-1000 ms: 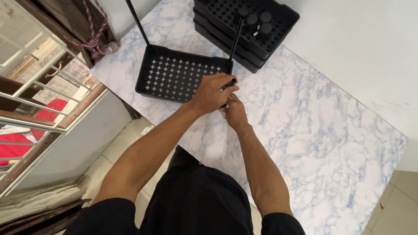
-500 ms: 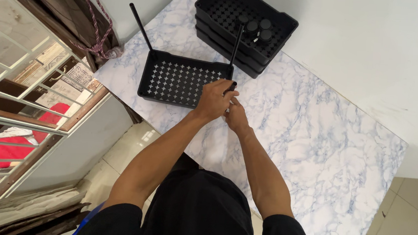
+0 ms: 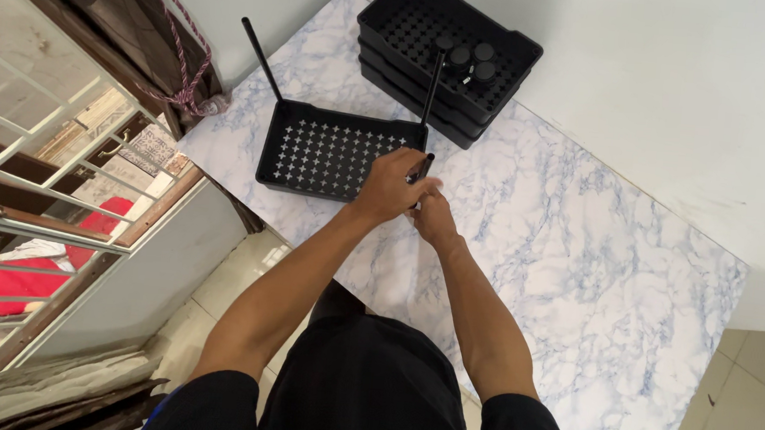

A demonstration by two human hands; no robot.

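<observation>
While both hands meet at the near right corner of the perforated black tray (image 3: 328, 156) on the marbled surface (image 3: 579, 258), left hand (image 3: 391, 187) fingers clamp a small black rod (image 3: 425, 166). Right hand (image 3: 432, 217) sits just below, touching; its grip cannot be told. Stacked black trays (image 3: 445, 52) stand behind.
</observation>
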